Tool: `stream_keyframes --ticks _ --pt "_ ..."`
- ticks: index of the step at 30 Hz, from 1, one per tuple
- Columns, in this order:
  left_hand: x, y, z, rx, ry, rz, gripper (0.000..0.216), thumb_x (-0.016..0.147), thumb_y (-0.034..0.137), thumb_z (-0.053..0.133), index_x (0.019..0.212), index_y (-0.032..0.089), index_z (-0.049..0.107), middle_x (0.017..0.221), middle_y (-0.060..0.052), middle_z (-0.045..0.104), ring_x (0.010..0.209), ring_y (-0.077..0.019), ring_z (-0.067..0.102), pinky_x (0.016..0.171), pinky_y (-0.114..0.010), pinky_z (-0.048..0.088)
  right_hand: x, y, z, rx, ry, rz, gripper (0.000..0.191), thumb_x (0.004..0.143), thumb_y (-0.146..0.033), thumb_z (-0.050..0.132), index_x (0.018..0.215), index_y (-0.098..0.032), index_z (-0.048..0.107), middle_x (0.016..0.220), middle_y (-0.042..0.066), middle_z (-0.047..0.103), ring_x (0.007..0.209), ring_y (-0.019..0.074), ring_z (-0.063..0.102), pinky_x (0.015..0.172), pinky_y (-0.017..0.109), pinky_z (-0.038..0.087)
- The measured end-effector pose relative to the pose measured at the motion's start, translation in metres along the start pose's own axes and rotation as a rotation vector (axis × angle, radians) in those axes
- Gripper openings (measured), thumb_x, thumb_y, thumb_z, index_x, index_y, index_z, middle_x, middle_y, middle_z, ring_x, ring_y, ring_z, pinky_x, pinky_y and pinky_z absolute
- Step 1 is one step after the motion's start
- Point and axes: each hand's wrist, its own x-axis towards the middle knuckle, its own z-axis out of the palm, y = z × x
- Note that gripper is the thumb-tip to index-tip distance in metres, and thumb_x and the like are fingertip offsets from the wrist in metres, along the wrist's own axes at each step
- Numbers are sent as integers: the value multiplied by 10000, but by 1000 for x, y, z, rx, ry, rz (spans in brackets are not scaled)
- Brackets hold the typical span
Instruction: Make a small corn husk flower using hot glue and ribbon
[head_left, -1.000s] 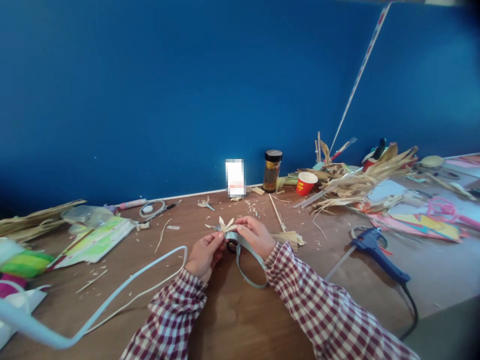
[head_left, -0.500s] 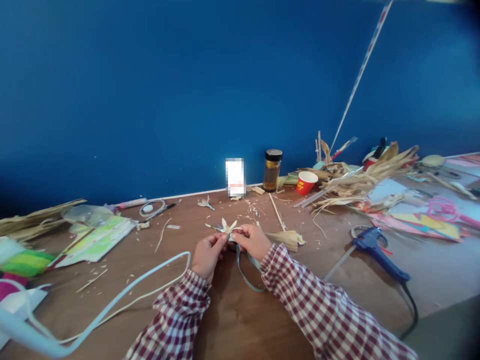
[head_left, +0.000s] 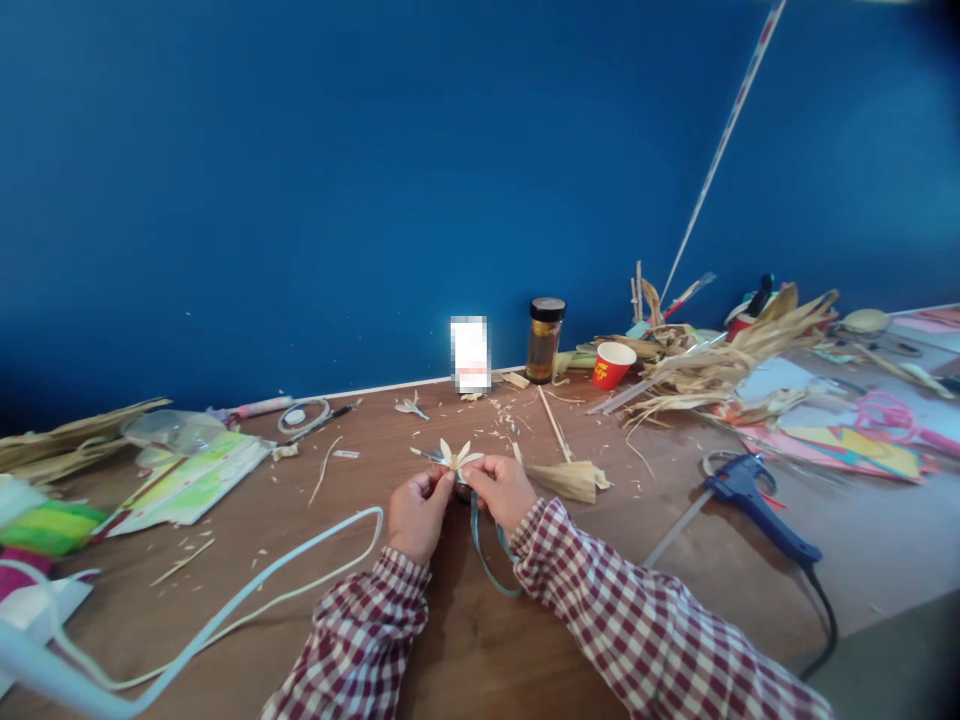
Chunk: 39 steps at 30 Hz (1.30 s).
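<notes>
Both my hands meet over the brown table [head_left: 465,640], in red-checked sleeves. My left hand [head_left: 417,510] pinches the base of a small pale husk flower [head_left: 457,457] whose petals stick up past the fingers. My right hand [head_left: 501,489] is closed on the same flower and on a light blue ribbon [head_left: 486,560], which hangs down in a loop between my wrists. A dark round object under the flower is mostly hidden by my fingers.
A blue glue gun [head_left: 754,505] with its cable lies at the right. Dried husks [head_left: 712,365], a red paper cup [head_left: 611,365] and a dark-lidded jar [head_left: 544,340] stand at the back. A pale blue cord [head_left: 225,610] curves at the left beside coloured papers [head_left: 191,480].
My hands have drawn closer together around the flower. The ribbon loop has become shorter and narrower as it was pulled in.
</notes>
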Motion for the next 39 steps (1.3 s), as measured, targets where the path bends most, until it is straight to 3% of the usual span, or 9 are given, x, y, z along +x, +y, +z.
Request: stream_keyframes --ticks 6,15,21,31,39 --pt "-3 5 1 82 91 45 227 654 343 628 765 151 681 708 -57 708 659 -195 633 580 -256 453 -6 0 7 -77 75 -1 245 717 -362 545 703 -143 652 471 -19 503 420 93 414 418 212 329" --pt "-12 10 3 412 224 310 169 702 307 579 732 199 706 771 -76 711 736 -227 638 688 -299 449 -14 3 16 -223 199 -156 261 770 -341 509 797 -148 683 653 38 637 592 147 531 567 254 422" --pt "-14 9 3 425 201 405 175 731 289 558 755 196 704 796 -82 703 765 -225 630 709 -296 442 -15 1 17 -213 222 -182 245 780 -321 506 814 -155 682 703 44 665 631 157 567 627 274 453" --pt "-18 9 7 314 86 433 230 724 227 554 904 222 697 953 -87 682 891 -234 603 846 -330 421 -15 -3 15 -209 234 -208 214 780 -294 506 809 -158 670 757 59 681 676 172 597 661 288 471" --pt "-20 12 7 306 95 407 217 721 243 566 886 226 706 944 -84 686 903 -240 603 851 -337 425 -15 -3 17 -191 244 -220 209 777 -296 509 818 -167 669 798 67 683 726 179 609 707 306 477"
